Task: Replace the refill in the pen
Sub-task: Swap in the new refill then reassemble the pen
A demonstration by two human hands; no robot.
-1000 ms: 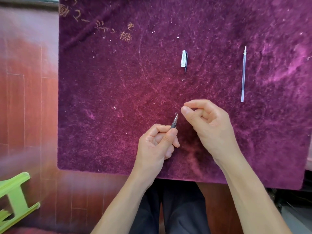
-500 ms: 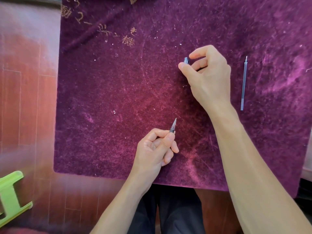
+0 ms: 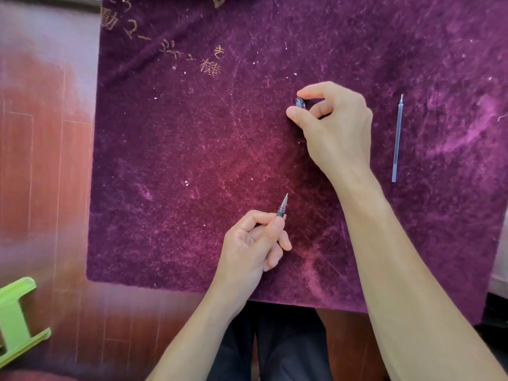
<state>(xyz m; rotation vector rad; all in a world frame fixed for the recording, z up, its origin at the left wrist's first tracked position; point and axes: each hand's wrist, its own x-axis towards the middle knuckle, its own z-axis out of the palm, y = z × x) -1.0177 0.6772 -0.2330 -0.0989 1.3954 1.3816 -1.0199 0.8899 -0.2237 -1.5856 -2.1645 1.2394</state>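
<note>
A purple velvet cloth (image 3: 192,160) covers the table; a green stool (image 3: 16,320) stands left.

A purple velvet cloth (image 3: 192,160) with gold embroidered characters (image 3: 210,67) near its far-left corner covered the surface, and one clear refill (image 3: 397,138) lay flat on it near the right edge, pointing toward the far edge.

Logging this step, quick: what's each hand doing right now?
Left hand: closed around the pen, tip pointing up.
Right hand: pinching the pen cap between thumb and forefinger.
</note>
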